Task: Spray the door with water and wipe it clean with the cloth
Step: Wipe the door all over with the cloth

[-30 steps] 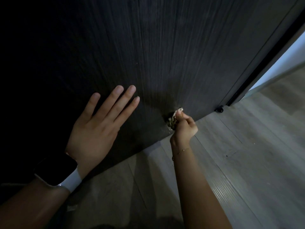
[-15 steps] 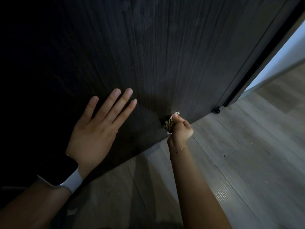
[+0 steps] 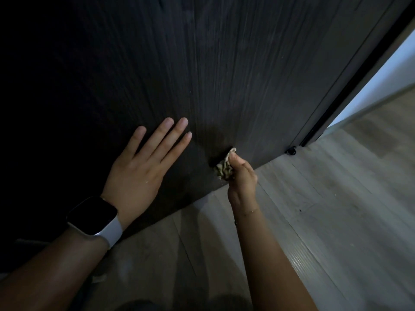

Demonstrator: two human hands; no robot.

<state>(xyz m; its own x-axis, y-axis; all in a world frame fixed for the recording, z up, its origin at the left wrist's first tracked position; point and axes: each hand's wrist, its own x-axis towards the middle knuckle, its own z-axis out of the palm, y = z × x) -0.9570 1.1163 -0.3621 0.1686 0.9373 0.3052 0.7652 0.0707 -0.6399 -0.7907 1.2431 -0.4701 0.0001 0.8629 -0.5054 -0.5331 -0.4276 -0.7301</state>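
A dark wood-grain door fills the upper part of the view, its bottom edge meeting the floor. My left hand lies flat against the lower door, fingers straight and spread, a watch on its wrist. My right hand grips a small crumpled light cloth and presses it to the door just above the bottom edge. No spray bottle is in view.
Grey wood-plank floor spreads below and to the right. A small black door stop sits at the door's lower right corner. A bright gap with a pale wall shows past the door's right edge.
My right hand with the cloth has shifted slightly down and left along the door's lower edge. My left hand stays flat on the door.
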